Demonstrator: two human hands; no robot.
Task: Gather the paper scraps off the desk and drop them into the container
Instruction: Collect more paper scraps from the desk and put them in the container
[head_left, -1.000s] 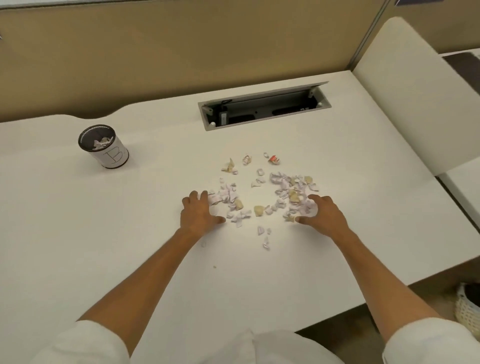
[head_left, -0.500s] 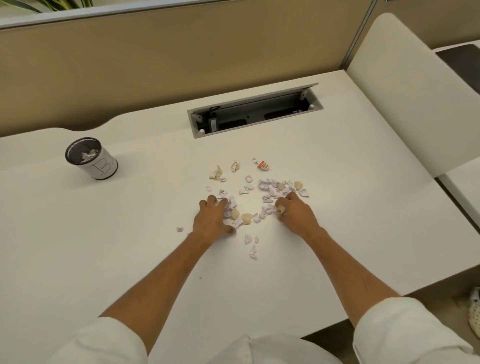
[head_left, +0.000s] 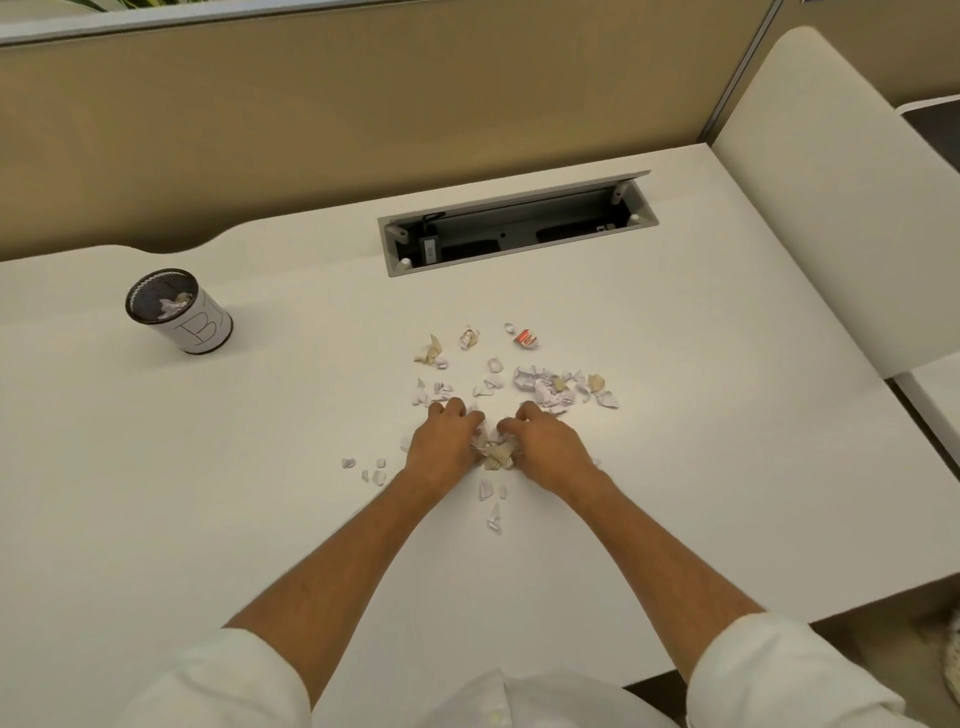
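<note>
Left hand (head_left: 444, 441) and right hand (head_left: 545, 447) side by side at centre frame, palms down on the white desk (head_left: 208, 493), fingers curled inward round a small heap of crumpled scraps (head_left: 496, 452) squeezed between them. More paper scraps (head_left: 545, 387) loose just above the hands, spread toward the right; a red-printed scrap (head_left: 525, 338) at the top of that scatter. A few stray bits (head_left: 371, 470) left of the left wrist, others (head_left: 493, 512) below between the forearms. Round container (head_left: 179, 312) marked with a letter, upper left, well apart from the hands, some scraps inside. Open cable tray (head_left: 519, 226) set in the desk, upper centre. White sleeves (head_left: 769, 670) along the bottom edge.
</note>
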